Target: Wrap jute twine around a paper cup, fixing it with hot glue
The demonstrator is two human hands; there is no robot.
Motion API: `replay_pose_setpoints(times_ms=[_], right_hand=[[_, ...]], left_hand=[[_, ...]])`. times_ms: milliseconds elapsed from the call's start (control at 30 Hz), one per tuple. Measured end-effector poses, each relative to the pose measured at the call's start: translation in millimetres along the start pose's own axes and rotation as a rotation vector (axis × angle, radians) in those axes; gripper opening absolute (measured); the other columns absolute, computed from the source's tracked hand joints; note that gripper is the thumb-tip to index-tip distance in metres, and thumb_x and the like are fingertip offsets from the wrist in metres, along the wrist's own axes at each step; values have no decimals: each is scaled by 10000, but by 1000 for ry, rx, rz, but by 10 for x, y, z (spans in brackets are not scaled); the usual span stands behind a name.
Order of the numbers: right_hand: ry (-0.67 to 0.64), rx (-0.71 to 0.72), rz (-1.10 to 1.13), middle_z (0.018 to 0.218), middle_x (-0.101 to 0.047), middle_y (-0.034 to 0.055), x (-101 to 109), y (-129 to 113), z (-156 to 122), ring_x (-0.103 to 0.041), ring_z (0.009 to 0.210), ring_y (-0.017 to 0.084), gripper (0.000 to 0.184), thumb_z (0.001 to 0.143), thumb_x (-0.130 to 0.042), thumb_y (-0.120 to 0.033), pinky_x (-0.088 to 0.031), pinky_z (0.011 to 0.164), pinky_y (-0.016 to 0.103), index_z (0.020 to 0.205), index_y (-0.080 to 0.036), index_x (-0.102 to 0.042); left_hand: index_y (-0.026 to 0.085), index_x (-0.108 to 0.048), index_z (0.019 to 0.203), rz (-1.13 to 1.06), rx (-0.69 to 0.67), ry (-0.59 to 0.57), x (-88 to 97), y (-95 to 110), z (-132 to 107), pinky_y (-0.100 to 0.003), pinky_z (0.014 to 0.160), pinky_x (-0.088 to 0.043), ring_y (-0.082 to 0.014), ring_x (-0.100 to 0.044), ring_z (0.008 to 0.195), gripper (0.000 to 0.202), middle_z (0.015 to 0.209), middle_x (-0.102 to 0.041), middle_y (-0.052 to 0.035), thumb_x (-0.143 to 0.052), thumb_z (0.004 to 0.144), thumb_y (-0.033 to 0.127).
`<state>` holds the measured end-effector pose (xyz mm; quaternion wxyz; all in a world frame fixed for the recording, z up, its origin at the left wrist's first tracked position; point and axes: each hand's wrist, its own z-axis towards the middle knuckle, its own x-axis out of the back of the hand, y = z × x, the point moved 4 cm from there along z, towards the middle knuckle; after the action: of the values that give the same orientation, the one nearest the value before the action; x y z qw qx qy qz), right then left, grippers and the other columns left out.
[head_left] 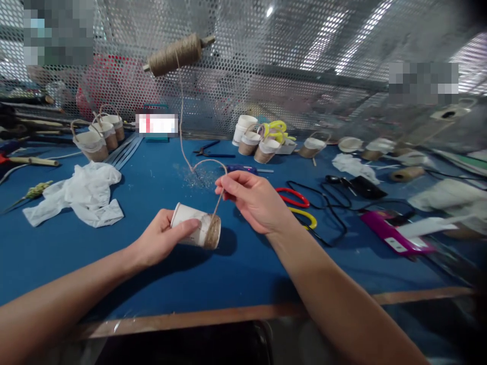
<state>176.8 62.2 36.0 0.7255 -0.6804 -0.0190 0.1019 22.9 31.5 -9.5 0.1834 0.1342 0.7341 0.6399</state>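
Observation:
A white paper cup (188, 215) lies sideways in the grip of my left hand (163, 233), thumb along its wall and the other fingers mostly hidden behind it. Brown twine (213, 234) is wound around the base end of the cup. From that winding a strand rises to my right hand (249, 195), where thumb and fingers pinch it. Past the hand the strand arcs left and runs up to a twine spool (175, 57) mounted on a rod in front of the perforated metal panel.
Several twine-wrapped cups with handles (91, 145) stand at the back left, more (267, 150) at the back centre and right. A crumpled white cloth (81, 192) lies left. Pliers (211, 151), scissors (294, 196), a black cable (342, 223) and a purple device (391, 233) lie on the blue table (182, 289).

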Motion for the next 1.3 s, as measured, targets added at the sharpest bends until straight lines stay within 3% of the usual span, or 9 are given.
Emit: replay_pose_setpoints(times_ms=[333, 767, 1300], right_hand=[[70, 99, -179, 623, -600, -35, -21, 4, -21, -528, 621, 85, 110, 679, -660, -276, -412, 660, 241, 664, -176, -617], [68, 52, -358, 610, -587, -19, -37, 115, -27, -521, 597, 92, 158, 714, -630, -294, -403, 636, 243, 656, -150, -600], [-11, -54, -408, 653, -607, 19, -92, 323, -66, -504, 595, 121, 206, 721, -596, -356, -382, 596, 277, 673, -155, -598]], left_hand=[[97, -613, 636, -83, 72, -14, -40, -27, -32, -176, 514, -372, -73, -437, 507, 242, 553, -532, 15, -599, 702, 329], [119, -611, 654, 21, -156, -112, -75, 38, -117, -159, 454, -314, -64, -327, 481, 248, 531, -458, 30, -488, 809, 270], [141, -480, 527, 286, -460, -72, -58, 165, -172, -160, 416, -252, -53, -268, 446, 294, 487, -366, 55, -448, 818, 133]])
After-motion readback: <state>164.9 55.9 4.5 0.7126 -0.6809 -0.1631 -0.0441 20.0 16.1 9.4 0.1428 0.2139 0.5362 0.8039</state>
